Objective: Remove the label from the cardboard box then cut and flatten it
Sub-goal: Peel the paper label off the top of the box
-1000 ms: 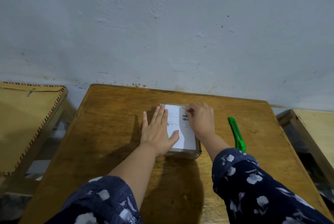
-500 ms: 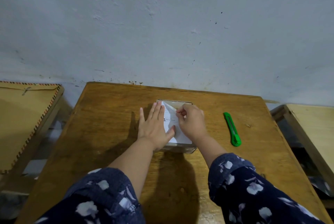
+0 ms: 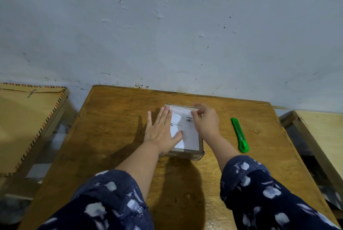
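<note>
Free room and obstacles on the tabletop [image 3: 111, 137]. The cardboard box [image 3: 185, 153] stands near the middle of the far edge, close to the wall [image 3: 167, 34], leaving only a narrow strip behind it. Both hands, left [image 3: 161, 133] and right [image 3: 204, 122], cover its top. A green utility knife [image 3: 239, 135] lies between the box and the right edge, apart from both. The left side and the near edge are bare but for the forearms crossing them.

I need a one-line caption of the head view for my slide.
Left hand flat on the box, right hand picking at the label corner; green cutter lies beside on the table.
</note>
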